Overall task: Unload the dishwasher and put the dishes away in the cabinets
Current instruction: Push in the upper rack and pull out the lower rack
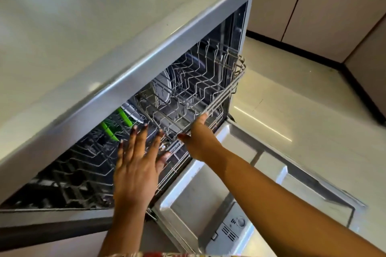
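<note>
The dishwasher stands open under the grey counter, its door [208, 190] folded down flat. The upper wire rack [196, 89] is slid out a little past the opening. My right hand [198, 137] grips the rack's front rail, fingers curled under the wire. My left hand [137, 158] hovers flat in front of the lower rack [83, 165], fingers spread, holding nothing. A white plate [165, 87] stands on edge deep inside. Green-handled pieces [117, 125] sit in the lower rack, behind the wires.
The counter edge [129, 75] overhangs the dishwasher. The detergent dispenser [231, 229] sits on the open door near me. Pale tiled floor [292, 110] stretches to the right, bounded by beige cabinet fronts [325, 6] with a dark plinth.
</note>
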A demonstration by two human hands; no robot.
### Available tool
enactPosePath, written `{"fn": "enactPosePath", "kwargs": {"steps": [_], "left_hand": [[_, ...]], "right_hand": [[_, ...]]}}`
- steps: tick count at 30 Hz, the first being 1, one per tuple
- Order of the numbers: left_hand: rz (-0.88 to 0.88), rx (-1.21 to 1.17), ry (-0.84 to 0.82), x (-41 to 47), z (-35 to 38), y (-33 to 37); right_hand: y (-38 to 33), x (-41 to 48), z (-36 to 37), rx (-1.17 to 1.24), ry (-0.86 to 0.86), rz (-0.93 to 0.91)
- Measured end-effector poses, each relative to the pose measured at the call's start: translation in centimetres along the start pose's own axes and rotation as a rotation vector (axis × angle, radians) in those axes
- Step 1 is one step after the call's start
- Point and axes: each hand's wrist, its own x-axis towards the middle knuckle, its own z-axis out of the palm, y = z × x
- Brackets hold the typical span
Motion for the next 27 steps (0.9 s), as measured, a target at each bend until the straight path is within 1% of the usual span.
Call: {"fn": "enactPosePath", "kwargs": {"steps": [5,9,13,16,18,21,22,24,25,26,27], "left_hand": [[-0.021,-0.020,-0.009,2.3,0.7,-2.4],[-0.031,-0.064,-0.050,3.6,1.1,-3.6],[-0.048,-0.074,-0.052,3.8,1.3,-3.2],[-0.059,-0.085,-0.084,4.1,1.4,-3.2],[-0.065,-0.086,-0.084,4.0,1.3,-3.2],[-0.068,-0.060,0.001,3.7,0.7,-3.1],[-0.065,-0.052,0.051,3.4,0.6,-2.8],[-0.036,-0.052,0.180,2.6,0.8,-1.8],[-0.031,-0.067,0.235,2.0,1.3,-1.0],[-0.034,-0.091,0.252,1.1,1.9,-0.2],[-0.042,-0.102,0.244,0.2,2.7,0.5]], "right_hand": [[-2.1,2.7,1.0,0.034,0.016,0.009],[-3.6,4.5,1.5,0.093,-0.036,0.063],[-3.1,4.7,1.6,0.083,-0.003,0.026],[-2.6,5.4,1.8,0.064,0.009,0.032],[-2.2,5.5,1.8,0.031,0.025,-0.008],[-1.0,5.0,1.8,-0.127,0.103,-0.141],[-0.3,4.6,2.0,-0.184,0.149,-0.187],[1.7,4.1,2.7,-0.220,0.271,-0.259],[3.0,4.0,3.1,-0.215,0.339,-0.282],[4.5,4.2,3.7,-0.219,0.381,-0.287],[6.0,4.6,4.2,-0.245,0.386,-0.278]]}}
